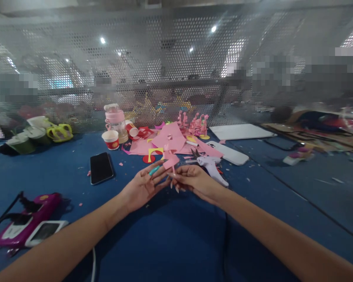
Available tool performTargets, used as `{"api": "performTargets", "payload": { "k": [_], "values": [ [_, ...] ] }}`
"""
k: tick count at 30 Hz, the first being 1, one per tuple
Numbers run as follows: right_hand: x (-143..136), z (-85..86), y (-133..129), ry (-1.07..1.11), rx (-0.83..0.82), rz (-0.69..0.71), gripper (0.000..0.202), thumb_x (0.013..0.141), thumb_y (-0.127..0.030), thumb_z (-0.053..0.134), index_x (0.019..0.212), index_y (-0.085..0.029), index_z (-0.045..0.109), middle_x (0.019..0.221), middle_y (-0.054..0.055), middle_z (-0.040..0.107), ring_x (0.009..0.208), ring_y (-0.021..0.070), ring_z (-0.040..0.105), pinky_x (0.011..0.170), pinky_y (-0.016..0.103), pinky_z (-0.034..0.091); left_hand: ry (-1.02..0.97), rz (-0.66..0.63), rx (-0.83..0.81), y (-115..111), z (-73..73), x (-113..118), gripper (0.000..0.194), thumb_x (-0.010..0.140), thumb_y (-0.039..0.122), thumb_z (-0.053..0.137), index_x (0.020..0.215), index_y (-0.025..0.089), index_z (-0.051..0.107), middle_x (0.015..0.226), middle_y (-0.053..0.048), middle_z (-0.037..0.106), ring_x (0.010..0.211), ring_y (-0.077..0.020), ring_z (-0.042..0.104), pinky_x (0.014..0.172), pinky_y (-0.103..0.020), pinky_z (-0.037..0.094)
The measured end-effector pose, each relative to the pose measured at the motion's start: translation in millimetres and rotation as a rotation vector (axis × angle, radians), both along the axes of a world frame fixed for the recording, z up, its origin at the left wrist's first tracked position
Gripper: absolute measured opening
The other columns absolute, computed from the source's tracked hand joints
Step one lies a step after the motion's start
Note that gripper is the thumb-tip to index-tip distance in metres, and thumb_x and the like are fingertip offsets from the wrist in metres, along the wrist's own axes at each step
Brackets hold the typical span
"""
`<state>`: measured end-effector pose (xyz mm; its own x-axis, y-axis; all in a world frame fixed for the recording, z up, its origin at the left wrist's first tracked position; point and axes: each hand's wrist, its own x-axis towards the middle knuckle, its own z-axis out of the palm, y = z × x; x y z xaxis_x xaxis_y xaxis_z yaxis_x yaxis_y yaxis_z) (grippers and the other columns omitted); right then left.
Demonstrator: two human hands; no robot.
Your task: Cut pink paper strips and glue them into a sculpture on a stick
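My left hand [139, 188] is turned palm up with its fingers stretched and apart. A small teal piece [154, 170] lies along one of its fingers; whether it is worn or held I cannot tell. My right hand [195, 180] pinches the narrow end of a pink paper strip [173, 169] between thumb and fingers. Just above, a small folded pink paper piece [170, 161] touches or nearly touches the left fingertips and seems joined to the strip. Beside my right hand lies a white glue gun [213, 170], with the dark blades of scissors [195, 153] by it.
Behind my hands are pink paper sheets [172, 135], pink paper figures [194, 123] and yellow-red cutouts [155, 153]. A paper cup [110, 140], a bottle [115, 119] and a black phone [101, 168] stand or lie left; a white phone [229, 152] lies right. A mesh screen [170, 58] rises behind.
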<state>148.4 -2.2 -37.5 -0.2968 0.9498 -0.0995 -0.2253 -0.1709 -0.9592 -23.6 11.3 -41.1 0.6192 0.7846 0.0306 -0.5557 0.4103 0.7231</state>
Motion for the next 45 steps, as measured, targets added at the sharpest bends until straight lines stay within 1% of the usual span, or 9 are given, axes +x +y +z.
{"api": "performTargets", "payload": {
  "k": [3, 7, 14, 18, 21, 25, 29, 37, 45],
  "values": [
    [1.5, -0.6, 0.3, -0.015, 0.015, 0.017, 0.028, 0.051, -0.034, 0.076, 0.059, -0.013, 0.059, 0.053, -0.001, 0.062, 0.041, 0.0058, 0.054, 0.041, 0.017, 0.037, 0.017, 0.028, 0.004, 0.3, -1.6, 1.0, 0.048, 0.052, 0.014, 0.075, 0.097, 0.016, 0.060, 0.098, -0.006, 0.066, 0.093, -0.0180, 0.060, 0.087, -0.031, 0.043],
    [-0.1, -5.2, 0.5, -0.035, 0.027, 0.036, 0.030, 0.050, -0.036, 0.076, 0.059, -0.013, 0.059, 0.052, 0.001, 0.063, 0.040, 0.0071, 0.054, 0.039, 0.018, 0.036, 0.125, 0.155, -0.047, 1.7, -2.9, 5.8, 0.040, 0.051, 0.012, 0.075, 0.089, 0.015, 0.062, 0.073, -0.002, 0.069, 0.068, -0.0119, 0.064, 0.073, -0.024, 0.048],
    [-8.8, -8.2, -3.7, -0.087, 0.067, 0.046, 0.032, 0.051, -0.037, 0.075, 0.065, -0.011, 0.062, 0.051, 0.001, 0.062, 0.039, 0.0075, 0.053, 0.038, 0.019, 0.037, 0.238, 0.300, 0.013, -1.4, -2.0, 11.8, 0.042, 0.044, 0.010, 0.077, 0.084, 0.013, 0.063, 0.069, -0.002, 0.068, 0.062, -0.0114, 0.062, 0.062, -0.022, 0.046],
    [-13.7, -4.4, -8.8, -0.132, 0.068, 0.074, 0.031, 0.051, -0.037, 0.074, 0.063, -0.010, 0.062, 0.050, 0.001, 0.062, 0.039, 0.0076, 0.053, 0.039, 0.020, 0.037, 0.325, 0.305, 0.155, -4.1, -1.5, 12.3, 0.033, 0.047, 0.010, 0.076, 0.077, 0.012, 0.061, 0.068, -0.001, 0.066, 0.063, -0.0111, 0.060, 0.063, -0.022, 0.045],
    [-13.6, -2.8, -10.1, -0.138, 0.069, 0.071, 0.029, 0.052, -0.035, 0.074, 0.062, -0.011, 0.060, 0.050, 0.000, 0.061, 0.039, 0.0076, 0.053, 0.040, 0.020, 0.038, 0.361, 0.315, 0.191, -4.3, -1.0, 11.0, 0.031, 0.050, 0.009, 0.074, 0.078, 0.013, 0.060, 0.069, -0.001, 0.066, 0.064, -0.0112, 0.061, 0.065, -0.022, 0.046],
    [-10.9, -3.0, -9.0, -0.160, 0.075, 0.054, 0.027, 0.053, -0.033, 0.073, 0.062, -0.013, 0.058, 0.050, 0.000, 0.061, 0.039, 0.0079, 0.053, 0.041, 0.020, 0.040, 0.365, 0.310, 0.188, -2.3, -0.7, 9.2, 0.043, 0.053, 0.009, 0.072, 0.092, 0.014, 0.057, 0.077, -0.003, 0.069, 0.071, -0.0137, 0.063, 0.070, -0.025, 0.047],
    [-10.6, -1.7, -9.1, -0.176, 0.080, 0.068, 0.031, 0.052, -0.038, 0.073, 0.061, -0.013, 0.057, 0.049, 0.000, 0.061, 0.040, 0.0084, 0.053, 0.041, 0.021, 0.039, 0.351, 0.313, 0.172, 0.0, -0.4, 8.8, 0.045, 0.055, 0.010, 0.072, 0.097, 0.013, 0.056, 0.084, -0.006, 0.069, 0.079, -0.0155, 0.063, 0.074, -0.026, 0.046],
    [-11.9, -1.0, -8.4, -0.165, 0.077, 0.057, 0.032, 0.052, -0.040, 0.072, 0.060, -0.013, 0.057, 0.048, 0.000, 0.060, 0.038, 0.0071, 0.052, 0.040, 0.020, 0.037, 0.288, 0.295, 0.072, -3.0, 4.1, 12.3, 0.021, 0.057, 0.009, 0.067, 0.078, 0.012, 0.063, 0.071, -0.002, 0.068, 0.061, -0.0086, 0.060, 0.061, -0.019, 0.045],
    [-15.1, -7.4, -8.4, -0.176, 0.068, 0.063, 0.029, 0.055, -0.036, 0.071, 0.062, -0.012, 0.057, 0.049, -0.001, 0.060, 0.038, 0.0068, 0.052, 0.041, 0.020, 0.037, 0.310, 0.329, 0.079, -3.5, 0.7, 15.1, 0.027, 0.055, 0.012, 0.072, 0.080, 0.014, 0.062, 0.074, -0.001, 0.067, 0.066, -0.0095, 0.060, 0.062, -0.019, 0.045]
  ]
}}
